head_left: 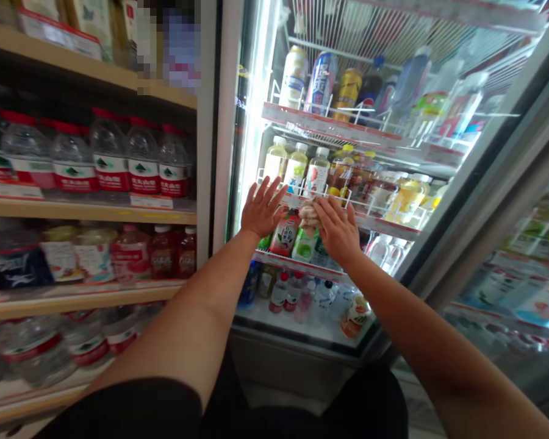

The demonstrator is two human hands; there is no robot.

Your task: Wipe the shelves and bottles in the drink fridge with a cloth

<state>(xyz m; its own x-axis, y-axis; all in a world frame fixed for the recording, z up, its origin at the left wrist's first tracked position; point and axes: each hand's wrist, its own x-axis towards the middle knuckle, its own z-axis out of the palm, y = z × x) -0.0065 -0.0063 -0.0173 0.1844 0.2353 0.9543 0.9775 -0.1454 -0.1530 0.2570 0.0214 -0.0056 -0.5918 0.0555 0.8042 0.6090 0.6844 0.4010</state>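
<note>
Both my arms reach into an open drinks fridge. My left hand (261, 207) is open, fingers spread, at the white wire rail of the middle shelf (384, 224), just above a red-labelled bottle (284, 235). My right hand (337, 230) lies over the bottle tops beside it, fingers stretched toward a pale capped bottle (309, 213) and touching it. A green-labelled bottle (304, 245) stands right below that hand. Pale juice bottles (296, 166) line the shelf above.
The fridge's glass door (498, 183) stands swung open on the right. Upper wire shelf holds cans and bottles (322, 79); the bottom shelf holds small bottles (297, 292). Wooden shelves on the left carry red-capped water bottles (112, 160) and red drinks (132, 253).
</note>
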